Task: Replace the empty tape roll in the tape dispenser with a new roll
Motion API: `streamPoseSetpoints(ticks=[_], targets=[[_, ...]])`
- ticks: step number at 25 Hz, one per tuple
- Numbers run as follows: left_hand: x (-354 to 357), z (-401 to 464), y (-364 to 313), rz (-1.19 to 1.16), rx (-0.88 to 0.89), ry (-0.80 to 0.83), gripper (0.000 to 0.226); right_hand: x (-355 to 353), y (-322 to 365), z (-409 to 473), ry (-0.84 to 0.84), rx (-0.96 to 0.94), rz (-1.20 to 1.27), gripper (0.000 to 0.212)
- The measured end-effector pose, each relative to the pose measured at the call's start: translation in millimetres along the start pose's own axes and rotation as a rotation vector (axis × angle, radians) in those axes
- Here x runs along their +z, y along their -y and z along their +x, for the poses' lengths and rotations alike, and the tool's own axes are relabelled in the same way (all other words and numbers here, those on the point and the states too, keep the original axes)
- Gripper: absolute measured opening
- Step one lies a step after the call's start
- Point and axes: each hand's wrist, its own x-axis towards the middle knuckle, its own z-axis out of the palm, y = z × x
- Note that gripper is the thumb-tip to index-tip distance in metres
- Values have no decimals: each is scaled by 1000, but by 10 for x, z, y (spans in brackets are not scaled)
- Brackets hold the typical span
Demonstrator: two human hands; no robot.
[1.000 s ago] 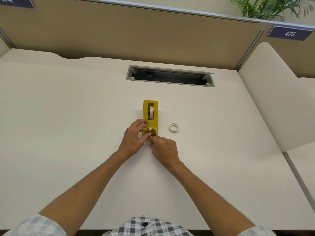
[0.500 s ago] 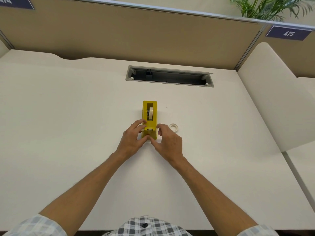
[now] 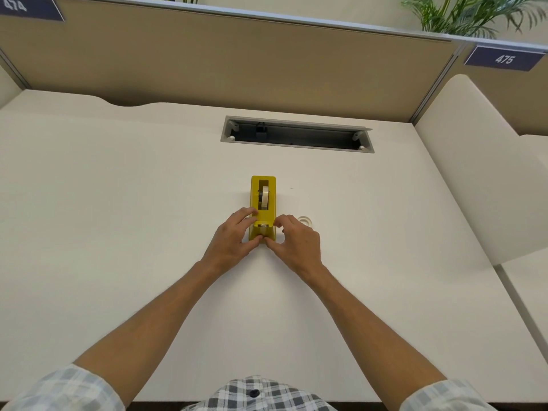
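**Both hands on the dispenser's near end**

The white table fills most of my view, backed by a tan partition with two numbered signs, 474 at the left and 475 at the right. A long open slot is cut into the table beyond my hands.

Both my forearms reach forward, bare from the checked sleeves, and meet at the middle. My left hand lies against the left side of the one yellow dispenser, fingers curled onto its flank and thumb at the near foot. My right hand mirrors it on the right side, fingers narrow, forefinger tip by the cutter end and thumb touching the near foot. Whether either hand truly grips or only rests there, I cannot tell.

The dispenser stands lengthwise away from me, with one roll seated upright in its well. A second, small white ring lies flat on the table just right of the dispenser, partly hidden behind my right fingers.
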Motion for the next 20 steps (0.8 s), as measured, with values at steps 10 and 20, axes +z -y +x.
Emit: streamPoseSetpoints(ticks=[10, 20], targets=[[-13, 10, -28, -7, -23, 12, 49, -30, 47, 1, 7, -7, -23, 35], [2, -216, -38, 86, -246, -148, 65, -145, 8, -29, 44, 40, 33, 47]])
